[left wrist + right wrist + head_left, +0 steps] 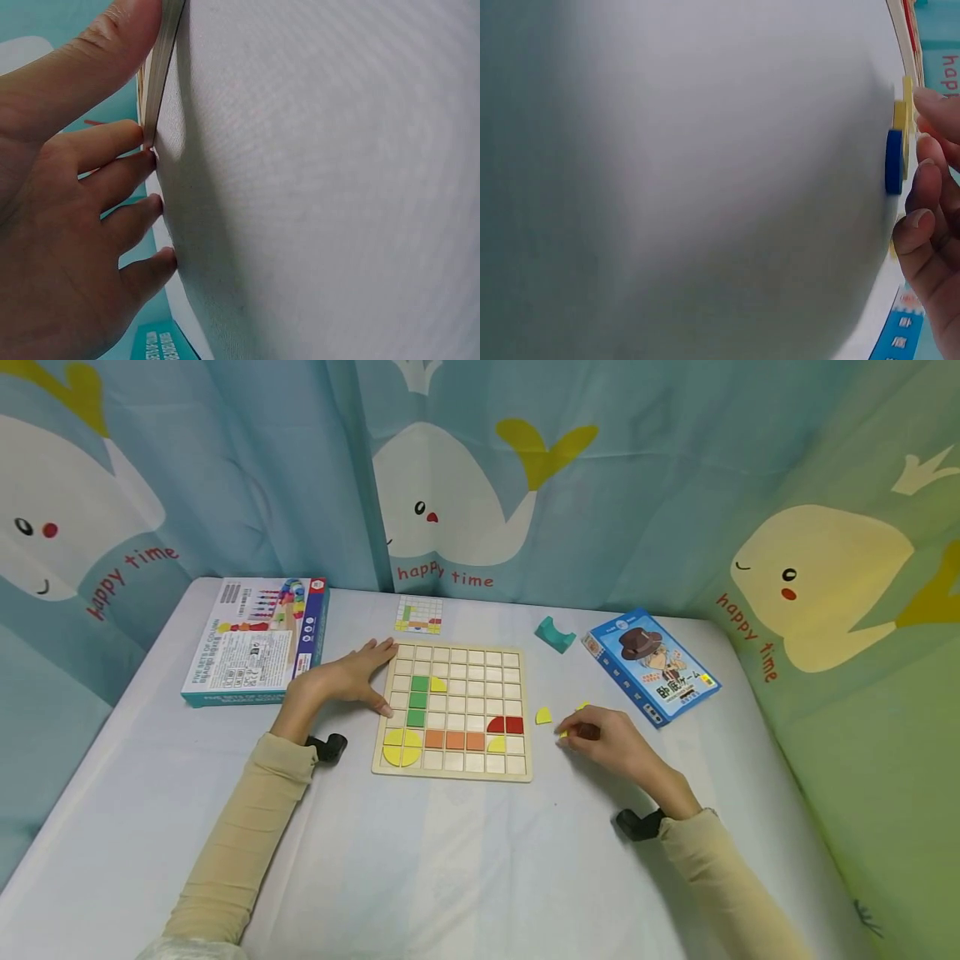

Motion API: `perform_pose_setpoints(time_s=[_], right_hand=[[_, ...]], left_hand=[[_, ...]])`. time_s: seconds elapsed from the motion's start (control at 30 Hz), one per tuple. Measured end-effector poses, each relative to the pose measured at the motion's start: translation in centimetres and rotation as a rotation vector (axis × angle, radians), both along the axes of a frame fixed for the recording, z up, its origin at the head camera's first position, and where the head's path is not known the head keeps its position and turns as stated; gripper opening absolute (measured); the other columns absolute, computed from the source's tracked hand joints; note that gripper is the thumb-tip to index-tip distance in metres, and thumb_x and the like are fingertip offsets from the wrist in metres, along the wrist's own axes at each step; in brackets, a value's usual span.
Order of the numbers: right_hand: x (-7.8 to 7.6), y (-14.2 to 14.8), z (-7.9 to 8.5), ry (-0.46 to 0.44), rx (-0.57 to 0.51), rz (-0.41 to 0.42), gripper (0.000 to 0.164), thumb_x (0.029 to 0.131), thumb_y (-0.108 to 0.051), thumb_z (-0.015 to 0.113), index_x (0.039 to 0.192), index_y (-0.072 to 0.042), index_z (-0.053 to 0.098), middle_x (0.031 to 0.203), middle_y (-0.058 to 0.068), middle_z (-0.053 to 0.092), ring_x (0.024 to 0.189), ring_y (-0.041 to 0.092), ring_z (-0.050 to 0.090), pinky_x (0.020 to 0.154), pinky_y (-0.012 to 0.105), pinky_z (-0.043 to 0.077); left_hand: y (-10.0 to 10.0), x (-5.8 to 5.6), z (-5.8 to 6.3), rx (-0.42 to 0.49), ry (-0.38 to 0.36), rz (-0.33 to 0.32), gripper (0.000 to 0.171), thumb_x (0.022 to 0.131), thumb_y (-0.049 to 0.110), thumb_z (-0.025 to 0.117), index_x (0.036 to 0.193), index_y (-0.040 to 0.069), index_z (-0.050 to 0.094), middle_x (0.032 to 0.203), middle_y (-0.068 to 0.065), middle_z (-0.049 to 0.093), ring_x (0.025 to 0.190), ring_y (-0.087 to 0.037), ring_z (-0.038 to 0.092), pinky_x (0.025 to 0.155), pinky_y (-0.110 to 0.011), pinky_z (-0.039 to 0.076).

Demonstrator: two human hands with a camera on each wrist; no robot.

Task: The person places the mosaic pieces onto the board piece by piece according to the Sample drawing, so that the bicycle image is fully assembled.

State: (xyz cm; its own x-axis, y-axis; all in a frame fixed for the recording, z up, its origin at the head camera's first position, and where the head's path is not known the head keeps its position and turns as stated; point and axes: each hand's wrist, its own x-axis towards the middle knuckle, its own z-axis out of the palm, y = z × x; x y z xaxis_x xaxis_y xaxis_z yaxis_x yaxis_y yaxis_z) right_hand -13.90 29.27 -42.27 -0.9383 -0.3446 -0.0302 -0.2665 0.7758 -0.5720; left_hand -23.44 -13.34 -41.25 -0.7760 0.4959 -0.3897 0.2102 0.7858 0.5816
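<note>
A wooden grid board [452, 774] lies on the table with green, orange, red and yellow pieces set in its squares. My left hand [352, 675] spreads along the board's left side, thumb and fingertips against its edge. In the left wrist view the thumb [97, 64] lies on that edge. Right of the board, my right hand [611, 743] has its fingers bent, with thumb and forefinger pinching a yellow quarter-circle piece [564, 735]. A blue piece [894, 162] sits just beside these fingertips in the right wrist view. Another yellow quarter-circle [543, 716] lies between hand and board.
A small pattern card [419, 614] lies behind the board. At the back right are a teal curved block [555, 634] and a blue game box [651, 664]. A bead-game box [255, 639] lies at the left. Another yellow piece [582, 706] shows behind the right hand.
</note>
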Motion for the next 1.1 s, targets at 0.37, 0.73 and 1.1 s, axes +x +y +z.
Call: perform_pose_setpoints(time_s=[0.37,0.73,1.1], right_hand=[[-0.5,1.1,0.2,0.032,0.046,-0.008,0.019,0.085,-0.004,0.082,0.103,-0.002,0.076,0.096,0.01,0.067,0.082,0.019,0.058,0.068,0.022,0.049],[-1.2,0.5,-0.2,-0.039,0.025,-0.014,0.013,0.086,-0.008,0.082,0.094,-0.008,0.072,0.087,0.004,0.071,0.076,0.015,0.058,0.067,0.02,0.05],[-0.3,-1.3,0.2,-0.047,-0.035,-0.025,0.006,0.088,-0.008,0.08,0.092,-0.011,0.077,0.088,0.002,0.073,0.076,0.015,0.06,0.066,0.022,0.051]], left_hand=[[0.0,0.0,0.0,0.008,-0.001,-0.001,0.112,0.083,0.028,0.086,0.165,0.006,0.013,0.174,-0.014,0.002,0.16,-0.038,-0.005,0.127,-0.064,0.005],[0.0,0.1,0.2,0.011,-0.002,0.0,0.112,0.083,0.027,0.086,0.165,0.006,0.013,0.174,-0.014,0.003,0.16,-0.038,-0.005,0.127,-0.064,0.005],[-0.1,0.1,0.2,0.008,-0.001,0.003,0.111,0.083,0.028,0.086,0.165,0.006,0.014,0.174,-0.013,0.002,0.16,-0.038,-0.005,0.127,-0.064,0.004]])
